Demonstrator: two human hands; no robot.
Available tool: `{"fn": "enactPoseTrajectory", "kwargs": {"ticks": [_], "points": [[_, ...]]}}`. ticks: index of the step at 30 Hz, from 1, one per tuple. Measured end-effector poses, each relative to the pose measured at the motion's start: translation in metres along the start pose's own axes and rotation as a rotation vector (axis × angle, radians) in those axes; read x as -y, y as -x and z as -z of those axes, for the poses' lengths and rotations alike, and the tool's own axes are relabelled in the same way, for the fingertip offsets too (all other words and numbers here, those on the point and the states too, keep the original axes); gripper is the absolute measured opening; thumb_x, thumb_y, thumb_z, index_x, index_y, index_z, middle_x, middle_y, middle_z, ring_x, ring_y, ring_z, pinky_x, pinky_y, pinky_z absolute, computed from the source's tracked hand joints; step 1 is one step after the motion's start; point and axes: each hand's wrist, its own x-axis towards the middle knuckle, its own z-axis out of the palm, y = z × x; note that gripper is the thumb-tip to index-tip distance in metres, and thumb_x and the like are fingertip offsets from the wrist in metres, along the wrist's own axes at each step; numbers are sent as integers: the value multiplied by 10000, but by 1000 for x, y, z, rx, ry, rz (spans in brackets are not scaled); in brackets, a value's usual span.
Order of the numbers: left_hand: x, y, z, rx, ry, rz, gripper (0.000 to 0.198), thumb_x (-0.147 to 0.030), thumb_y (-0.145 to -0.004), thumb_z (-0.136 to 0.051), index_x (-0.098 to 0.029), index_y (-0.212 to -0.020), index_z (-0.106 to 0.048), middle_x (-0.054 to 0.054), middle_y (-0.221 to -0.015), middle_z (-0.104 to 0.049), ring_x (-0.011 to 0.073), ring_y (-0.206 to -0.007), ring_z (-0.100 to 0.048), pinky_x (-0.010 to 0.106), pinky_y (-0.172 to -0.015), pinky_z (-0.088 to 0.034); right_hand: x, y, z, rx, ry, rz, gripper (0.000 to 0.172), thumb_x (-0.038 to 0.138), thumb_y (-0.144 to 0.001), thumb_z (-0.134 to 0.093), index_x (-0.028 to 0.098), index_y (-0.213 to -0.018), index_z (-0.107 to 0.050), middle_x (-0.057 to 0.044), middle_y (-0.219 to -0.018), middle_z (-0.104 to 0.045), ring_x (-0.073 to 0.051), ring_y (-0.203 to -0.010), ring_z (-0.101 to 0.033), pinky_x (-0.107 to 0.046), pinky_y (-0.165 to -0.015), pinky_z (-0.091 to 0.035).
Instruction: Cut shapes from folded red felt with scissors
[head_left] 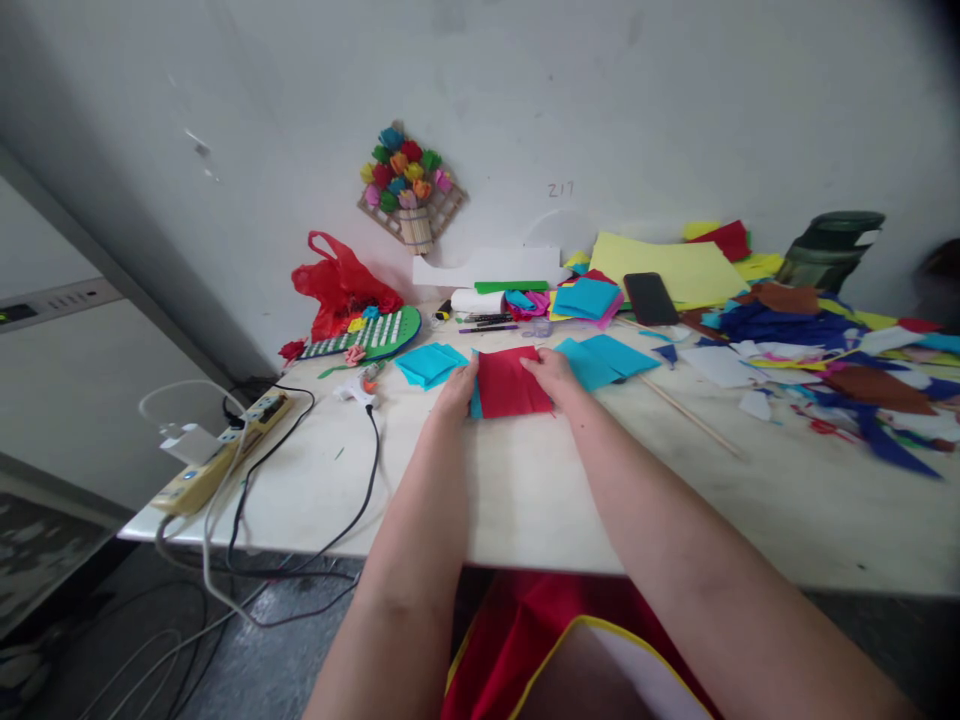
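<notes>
A red sheet of paper [514, 383] lies over blue paper [475, 402], whose edge shows along the left side. My left hand [456, 388] grips the left edge with the thumb on top. At the upper right corner, my right hand [553, 370] pinches the red paper between thumb and fingers. A folded blue paper stack [429, 365] rests just left of my left hand. More blue paper squares [611, 360] lie beside my right hand, on its far side. How many layers are held cannot be made out.
A white glue gun [358, 388] and a power strip [217, 455] with cables occupy the left. A wooden stick [694, 418], a phone [650, 299], paper scraps [817, 350] and a dark green bottle [829, 250] are at right. A red plastic bag [341, 285] stands by the wall.
</notes>
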Motion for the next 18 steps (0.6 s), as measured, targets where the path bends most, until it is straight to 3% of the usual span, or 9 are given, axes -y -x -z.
{"fn": "enactPoseTrajectory", "kwargs": {"ticks": [3, 7, 11, 18], "points": [[-3, 1, -3, 120, 205, 138, 342, -439, -787, -534, -165, -967, -632, 96, -848, -698, 244, -934, -634, 371, -827, -497, 3, 0, 2, -44, 19, 18, 182, 355, -721, -533, 194, -642, -506, -5, -618, -558, -152, -604, -490, -259, -582, -360], [-7, 2, -6, 74, 353, 258, 350, -336, -840, -475, -147, -1119, -569, 112, -929, -688, 247, -932, -636, 417, -844, -496, 7, 1, 4, -61, -54, 33, 186, 367, -724, -538, 194, -659, -514, 1, -615, -557, -154, -602, -495, -265, -582, -376], [-10, 3, -7, 58, 428, 294, 386, -304, -866, -433, -131, -1202, -513, 131, -1024, -663, 261, -966, -622, 460, -888, -468, 9, 2, 0, -8, -181, -3, 143, 325, -719, -559, 183, -738, -566, -18, -678, -615, -163, -643, -541, -277, -620, -415], [-11, 4, -7, 84, 434, 328, 438, -334, -882, -391, -123, -1261, -457, 135, -1053, -653, 251, -962, -624, 438, -891, -472, 6, 2, -10, -37, -240, -79, 141, 287, -721, -568, 173, -795, -606, -50, -764, -660, -188, -718, -591, -293, -656, -449]]}}
